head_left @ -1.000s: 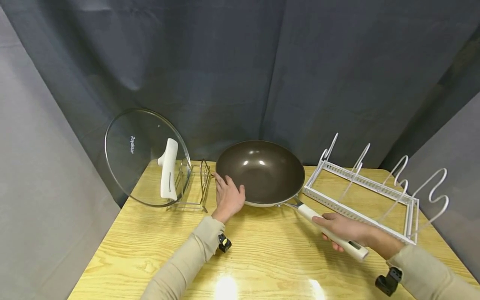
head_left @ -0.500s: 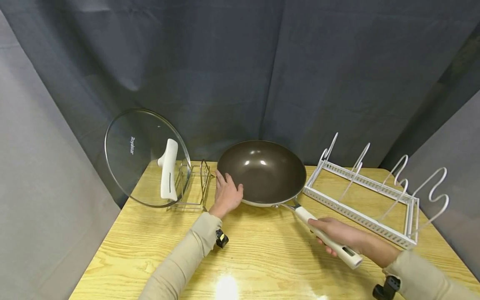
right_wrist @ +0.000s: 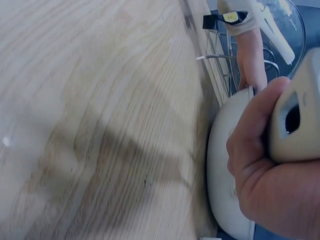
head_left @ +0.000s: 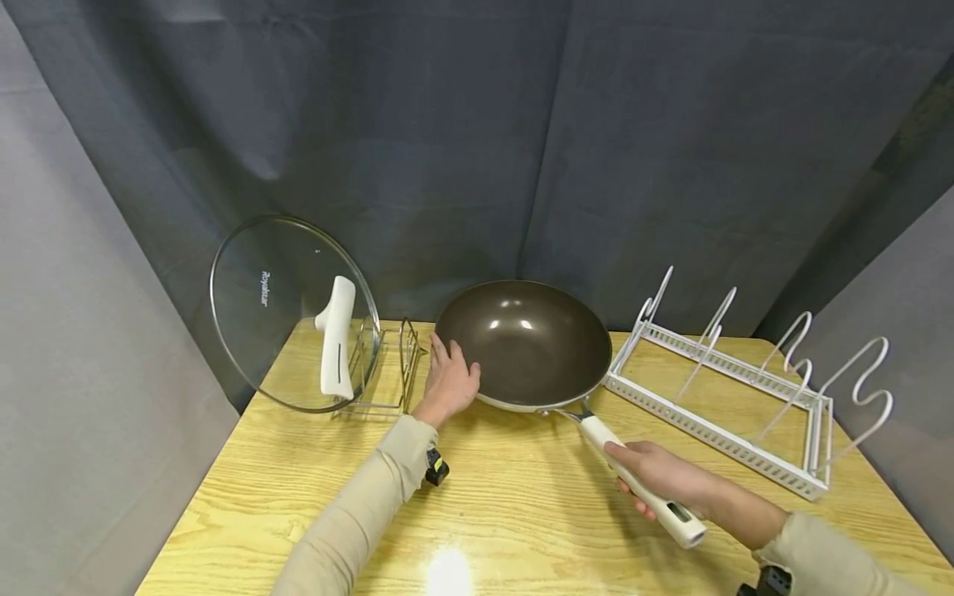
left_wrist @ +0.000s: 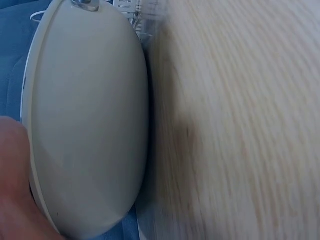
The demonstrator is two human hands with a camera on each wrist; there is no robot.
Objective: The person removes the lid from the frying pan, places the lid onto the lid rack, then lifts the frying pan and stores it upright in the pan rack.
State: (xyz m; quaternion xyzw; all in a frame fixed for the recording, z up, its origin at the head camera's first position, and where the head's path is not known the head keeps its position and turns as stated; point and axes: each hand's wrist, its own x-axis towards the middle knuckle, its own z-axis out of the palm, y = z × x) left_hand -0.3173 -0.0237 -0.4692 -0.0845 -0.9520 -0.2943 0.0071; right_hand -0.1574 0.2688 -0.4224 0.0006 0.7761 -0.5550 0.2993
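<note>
Wok (head_left: 525,348) reaches forward-left from the right grip (head_left: 667,478) around its handle (head_left: 645,490).

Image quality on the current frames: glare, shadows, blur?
Head: glare on the table at the bottom edge, small bright reflections inside the pan. Left wrist: soft overall, dark shadow beside the pan. Right wrist: broad shadows across the table. Curtain looks bluer in both wrist views.

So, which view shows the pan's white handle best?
The head view shows the handle end to end, partly covered by the right hand. The right wrist view has only its end, cropped; the left wrist view, none, just a metal fitting on the pan.
</note>
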